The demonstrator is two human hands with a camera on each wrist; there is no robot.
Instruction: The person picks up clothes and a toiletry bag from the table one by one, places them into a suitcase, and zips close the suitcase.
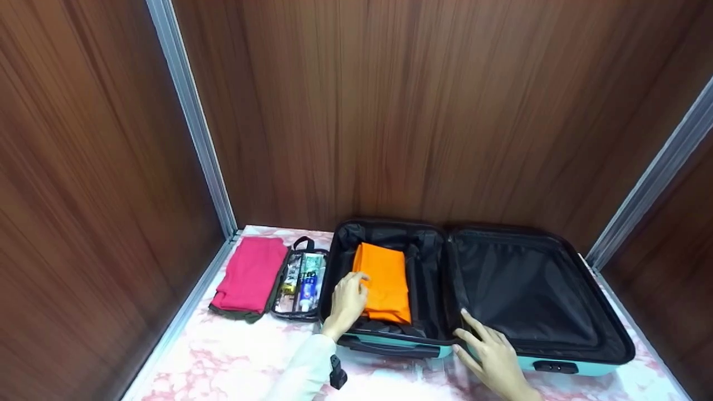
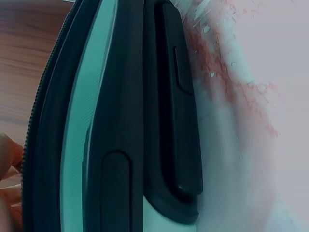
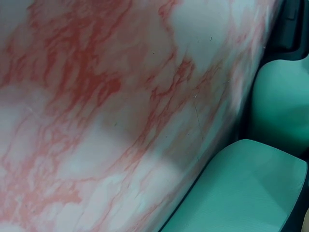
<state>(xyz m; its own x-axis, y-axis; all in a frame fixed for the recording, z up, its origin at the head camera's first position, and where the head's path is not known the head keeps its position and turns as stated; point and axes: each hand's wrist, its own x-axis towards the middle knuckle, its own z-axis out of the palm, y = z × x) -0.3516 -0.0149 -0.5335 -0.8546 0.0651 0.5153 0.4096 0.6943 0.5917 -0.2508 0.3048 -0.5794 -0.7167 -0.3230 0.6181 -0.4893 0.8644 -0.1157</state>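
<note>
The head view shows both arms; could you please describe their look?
The left hand is bare, with a whitish sleeve and a small black device at the sleeve's edge. The right hand is also bare; no sleeve shows there.

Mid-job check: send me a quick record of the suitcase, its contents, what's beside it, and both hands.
suitcase: open on marbled table, halves side by side
left half: folded orange cloth
right half: black lining showing; lock on near side
left of suitcase: see-through pouch with tubes; folded red cloth over dark green cloth
left hand: at orange cloth's left edge; contact unclear
right hand: fingers spread at right half's near-left corner
</note>
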